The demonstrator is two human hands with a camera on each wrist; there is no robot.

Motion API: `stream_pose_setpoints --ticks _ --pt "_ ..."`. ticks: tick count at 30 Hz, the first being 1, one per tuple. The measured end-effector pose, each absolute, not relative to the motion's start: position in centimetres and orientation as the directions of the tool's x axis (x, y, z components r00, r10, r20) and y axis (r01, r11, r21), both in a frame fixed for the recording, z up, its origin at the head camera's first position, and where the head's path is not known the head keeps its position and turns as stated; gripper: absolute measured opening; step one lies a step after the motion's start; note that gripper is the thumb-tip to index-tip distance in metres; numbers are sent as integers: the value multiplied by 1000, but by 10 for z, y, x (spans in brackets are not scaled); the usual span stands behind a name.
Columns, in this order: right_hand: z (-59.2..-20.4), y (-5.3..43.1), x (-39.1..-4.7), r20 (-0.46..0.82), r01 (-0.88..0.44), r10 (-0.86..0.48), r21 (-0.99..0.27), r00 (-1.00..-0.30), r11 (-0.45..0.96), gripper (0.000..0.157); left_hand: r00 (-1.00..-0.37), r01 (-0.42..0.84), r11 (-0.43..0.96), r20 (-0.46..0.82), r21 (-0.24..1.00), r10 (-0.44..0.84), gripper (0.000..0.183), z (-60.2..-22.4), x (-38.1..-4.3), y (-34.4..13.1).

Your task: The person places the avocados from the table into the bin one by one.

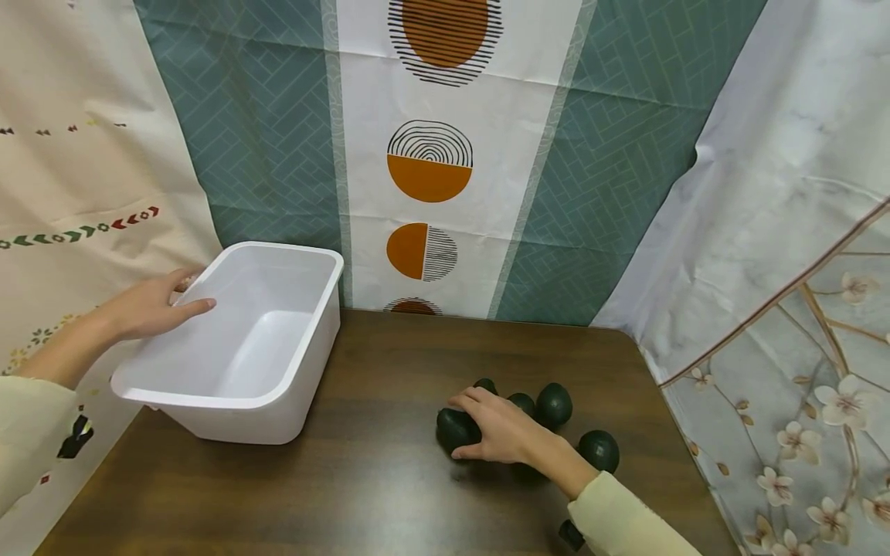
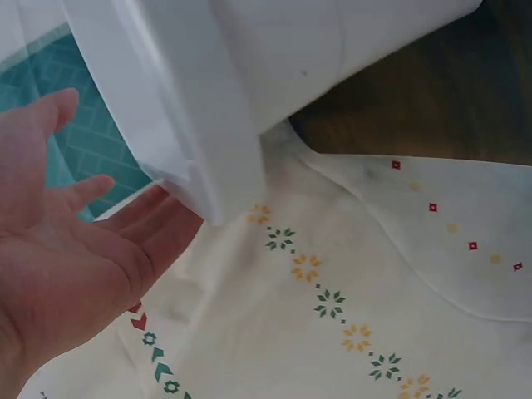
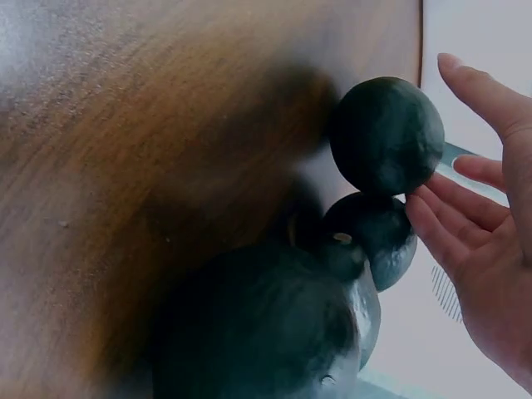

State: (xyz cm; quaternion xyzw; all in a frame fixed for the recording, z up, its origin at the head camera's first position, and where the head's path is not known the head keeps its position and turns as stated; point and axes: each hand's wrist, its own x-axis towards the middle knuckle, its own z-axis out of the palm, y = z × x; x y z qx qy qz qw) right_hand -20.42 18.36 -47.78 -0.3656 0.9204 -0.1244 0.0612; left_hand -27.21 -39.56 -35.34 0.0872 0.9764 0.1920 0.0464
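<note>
Head view: the right hand (image 1: 502, 428) lies over an avocado (image 1: 452, 430), with the thumb at its 5 o'clock and fingers near its 1 o'clock; other avocados (image 1: 554, 405) sit between 12 and 4 o'clock of that hand. The tub (image 1: 316, 363) stands at 10 o'clock on the table (image 1: 389, 494), the left hand (image 1: 153, 309) at its 9 o'clock rim. Sound handling would call for an even grip round the avocado's widest part, neighbours undisturbed, while the left hand steadies the tub. Left wrist view: the fingers are loosely extended; some pass behind the rim, tips hidden, so their pressure cannot be told, and the thumb stands clear. Right wrist view: the fingers are nearly straight, their tips at or very near the avocado's 5 o'clock edge; the thumb spreads apart at 1 o'clock, so nothing appears clamped. Bringing the thumb in would secure the hold.
</note>
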Motion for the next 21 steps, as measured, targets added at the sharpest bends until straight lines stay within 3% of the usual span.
stream_pose_setpoints --ticks 6,12,21 --pt "-483 182 -203 -21 -676 -701 -245 -713 695 77 -980 109 915 -113 388 164 78 -358 -269 -401" --pt "-486 180 -202 -10 -703 -723 -227 -691 674 72 -982 105 908 -100 405 158 64 -362 -268 -409" --pt "-488 179 -197 -13 -724 -734 -148 -679 673 70 -973 66 865 -160 498 166 55 -367 -266 -414"
